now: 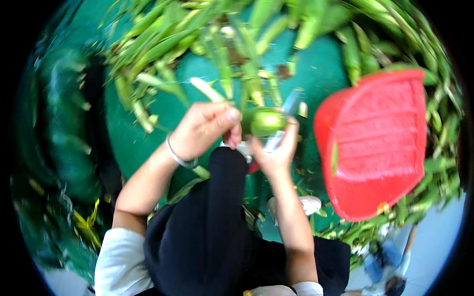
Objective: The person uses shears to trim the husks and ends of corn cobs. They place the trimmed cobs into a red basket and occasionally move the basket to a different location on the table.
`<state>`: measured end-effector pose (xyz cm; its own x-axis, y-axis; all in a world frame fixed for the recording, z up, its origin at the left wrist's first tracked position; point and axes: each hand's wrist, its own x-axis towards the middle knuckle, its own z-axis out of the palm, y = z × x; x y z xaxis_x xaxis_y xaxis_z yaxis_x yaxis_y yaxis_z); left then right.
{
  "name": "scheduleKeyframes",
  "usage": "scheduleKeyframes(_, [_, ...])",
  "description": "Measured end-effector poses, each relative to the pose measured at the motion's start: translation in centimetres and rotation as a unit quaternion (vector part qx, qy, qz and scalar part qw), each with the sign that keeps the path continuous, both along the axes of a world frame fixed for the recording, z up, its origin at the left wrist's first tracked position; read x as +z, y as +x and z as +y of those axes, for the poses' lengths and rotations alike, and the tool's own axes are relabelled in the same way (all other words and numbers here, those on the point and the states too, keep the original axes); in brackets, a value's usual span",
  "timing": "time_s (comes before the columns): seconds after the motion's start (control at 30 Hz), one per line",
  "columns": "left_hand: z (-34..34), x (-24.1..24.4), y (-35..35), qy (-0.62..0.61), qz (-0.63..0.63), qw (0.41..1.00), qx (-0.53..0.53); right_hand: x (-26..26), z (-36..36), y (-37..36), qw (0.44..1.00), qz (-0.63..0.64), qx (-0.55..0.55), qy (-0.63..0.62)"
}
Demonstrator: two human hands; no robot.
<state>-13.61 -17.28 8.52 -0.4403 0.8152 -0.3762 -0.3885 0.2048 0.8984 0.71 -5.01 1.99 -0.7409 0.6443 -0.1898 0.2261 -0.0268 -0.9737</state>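
My left hand (209, 127), with a silvery bracelet at its wrist, is raised with curled fingers; what lies within them is unclear. A pale stalk piece (205, 88) shows just past its knuckles, touching or beyond it. Close on its right, my right hand (276, 148) grips a blurred green rounded object (267, 123), perhaps a stalk seen end-on. A light-blue flat object (292, 101), possibly a blade, shows at that hand's fingertips. Leafy green stalks (222, 63) lie beyond both hands on a green surface (133, 162).
A red plastic scoop-shaped container (377, 140) stands at right. More leafy stalks (440, 174) pile around and behind it. Full green mesh sacks (66, 122) line the left side. A white shoe (310, 204) shows below my right hand. Another person (389, 262) is at lower right.
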Motion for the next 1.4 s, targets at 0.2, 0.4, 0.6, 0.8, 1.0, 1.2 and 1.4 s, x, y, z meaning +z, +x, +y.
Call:
scheduleKeyframes(0.2, [-23.2,-6.1,-5.5,-0.314,0.151,0.920,0.177,1.9,5.6,5.2,0.998,0.004,-0.062,-0.017])
scheduleKeyframes(0.4, [-47.0,-12.2,9.6,-0.758,0.085,0.647,-0.018,6.1,7.4,7.0,0.998,-0.043,-0.042,0.021])
scheduleKeyframes(0.6, [-56.4,-19.4,18.4,-0.844,0.072,0.515,0.130,9.2,9.6,9.4,0.987,-0.134,-0.009,0.091])
scheduleKeyframes(0.8, [-63.8,-20.2,18.2,-0.858,0.058,0.495,0.120,12.3,8.4,10.4,0.965,-0.226,-0.010,0.131])
scheduleKeyframes(1.0, [-50.8,-17.0,14.6,-0.715,0.105,0.690,0.036,14.4,5.2,9.7,0.952,-0.249,-0.028,0.178])
scheduleKeyframes(1.2, [-41.7,-10.1,3.5,-0.294,0.047,0.909,0.291,15.8,6.7,10.0,0.957,-0.233,-0.012,0.174])
scheduleKeyframes(1.4, [-29.3,-6.9,-6.1,0.126,-0.136,0.918,0.351,21.6,12.2,15.6,0.971,-0.124,-0.099,0.181])
